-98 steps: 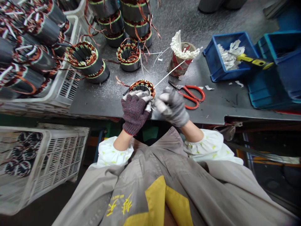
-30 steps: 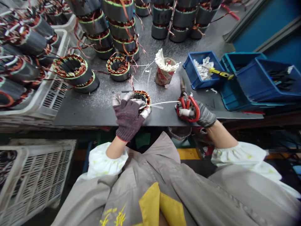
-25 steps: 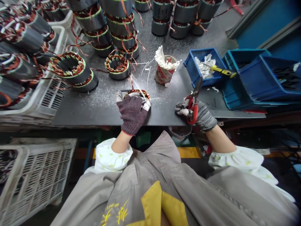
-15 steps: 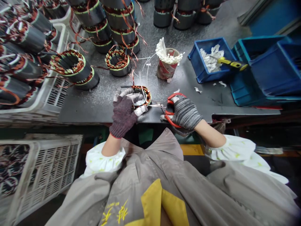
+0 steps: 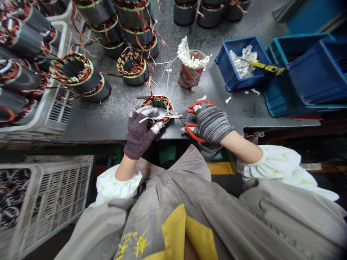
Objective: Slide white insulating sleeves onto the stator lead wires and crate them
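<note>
In the head view, the left hand (image 5: 140, 126) bends inward, fingers gripping the near-left rim of a copper-wound ring (image 5: 159, 102); the right hand (image 5: 213, 122) grasps scissors (image 5: 177, 115) by their red looped handles, blades at the ring's right side. The ring sits near the edge of the dark, speckled counter (image 5: 92, 124), reddish wire bundled around dark inner slots. Both gloves are knit, maroon left, striped grey right.

A dark grey workbench (image 5: 108, 126) stretches from side to side, speckled and catching a pale sheen of light towards its back. Beyond the workbench's far right corner stands a blue panel (image 5: 314, 16). Below the workbench's near edge, a yellow strip (image 5: 221, 168) borders dark floor (image 5: 225, 182)
</note>
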A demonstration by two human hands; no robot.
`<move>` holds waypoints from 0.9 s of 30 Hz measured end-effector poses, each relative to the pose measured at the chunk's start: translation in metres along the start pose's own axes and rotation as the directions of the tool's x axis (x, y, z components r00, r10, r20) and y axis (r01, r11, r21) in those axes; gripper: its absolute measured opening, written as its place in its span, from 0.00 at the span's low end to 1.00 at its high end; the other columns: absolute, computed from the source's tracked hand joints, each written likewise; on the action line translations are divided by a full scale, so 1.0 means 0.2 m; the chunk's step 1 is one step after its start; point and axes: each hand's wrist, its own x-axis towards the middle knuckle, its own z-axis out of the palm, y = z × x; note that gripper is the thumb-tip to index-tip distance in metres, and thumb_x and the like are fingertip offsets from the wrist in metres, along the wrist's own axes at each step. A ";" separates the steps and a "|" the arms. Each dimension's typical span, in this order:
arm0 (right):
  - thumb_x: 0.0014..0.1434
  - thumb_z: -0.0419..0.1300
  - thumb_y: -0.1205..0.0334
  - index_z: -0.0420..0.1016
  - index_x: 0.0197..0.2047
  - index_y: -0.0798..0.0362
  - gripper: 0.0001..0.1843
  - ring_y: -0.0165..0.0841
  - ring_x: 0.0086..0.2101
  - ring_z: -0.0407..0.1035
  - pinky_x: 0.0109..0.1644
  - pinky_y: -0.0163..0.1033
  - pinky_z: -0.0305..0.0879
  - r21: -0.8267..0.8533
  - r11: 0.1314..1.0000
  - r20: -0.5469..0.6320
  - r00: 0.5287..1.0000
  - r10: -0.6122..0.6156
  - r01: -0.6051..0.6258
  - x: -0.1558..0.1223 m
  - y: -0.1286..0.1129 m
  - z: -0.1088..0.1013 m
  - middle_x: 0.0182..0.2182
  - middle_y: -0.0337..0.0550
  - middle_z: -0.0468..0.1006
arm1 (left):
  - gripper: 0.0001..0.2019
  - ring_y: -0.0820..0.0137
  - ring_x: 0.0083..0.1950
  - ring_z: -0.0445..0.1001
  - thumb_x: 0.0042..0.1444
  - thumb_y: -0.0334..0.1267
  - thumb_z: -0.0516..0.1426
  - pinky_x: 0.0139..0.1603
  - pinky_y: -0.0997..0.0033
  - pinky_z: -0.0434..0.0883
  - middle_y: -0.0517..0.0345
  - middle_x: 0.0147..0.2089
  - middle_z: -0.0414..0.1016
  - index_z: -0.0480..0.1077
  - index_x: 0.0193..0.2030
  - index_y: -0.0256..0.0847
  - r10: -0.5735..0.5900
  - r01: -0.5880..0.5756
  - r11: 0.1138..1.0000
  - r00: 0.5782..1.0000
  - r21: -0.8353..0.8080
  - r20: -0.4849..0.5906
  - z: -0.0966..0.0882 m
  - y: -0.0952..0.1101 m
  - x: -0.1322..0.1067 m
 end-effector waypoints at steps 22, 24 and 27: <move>0.63 0.53 0.27 0.80 0.47 0.56 0.39 0.53 0.40 0.81 0.44 0.47 0.71 -0.207 0.976 0.207 0.972 0.113 -0.070 0.19 -0.01 -0.03 0.38 0.60 0.85 | 0.22 0.60 0.63 0.79 0.67 0.42 0.60 0.67 0.53 0.76 0.52 0.62 0.80 0.65 0.66 0.46 -0.131 0.131 0.991 0.991 -0.017 0.013 -0.05 0.06 -0.05; 0.64 0.51 0.26 0.80 0.46 0.54 0.38 0.51 0.40 0.81 0.43 0.45 0.70 -0.176 0.980 0.208 0.969 0.131 -0.095 0.17 0.01 -0.04 0.37 0.57 0.85 | 0.22 0.61 0.63 0.79 0.67 0.41 0.59 0.67 0.53 0.77 0.52 0.62 0.79 0.63 0.66 0.46 -0.161 0.161 0.981 0.987 -0.106 0.015 -0.07 0.06 -0.05; 0.63 0.54 0.27 0.78 0.51 0.55 0.38 0.53 0.42 0.80 0.44 0.47 0.71 -0.159 0.979 0.139 0.978 0.153 -0.130 0.13 0.03 -0.04 0.43 0.60 0.85 | 0.24 0.60 0.65 0.78 0.67 0.41 0.59 0.68 0.53 0.77 0.51 0.65 0.77 0.62 0.68 0.45 -0.180 0.174 0.966 0.984 -0.193 -0.012 -0.08 0.06 -0.05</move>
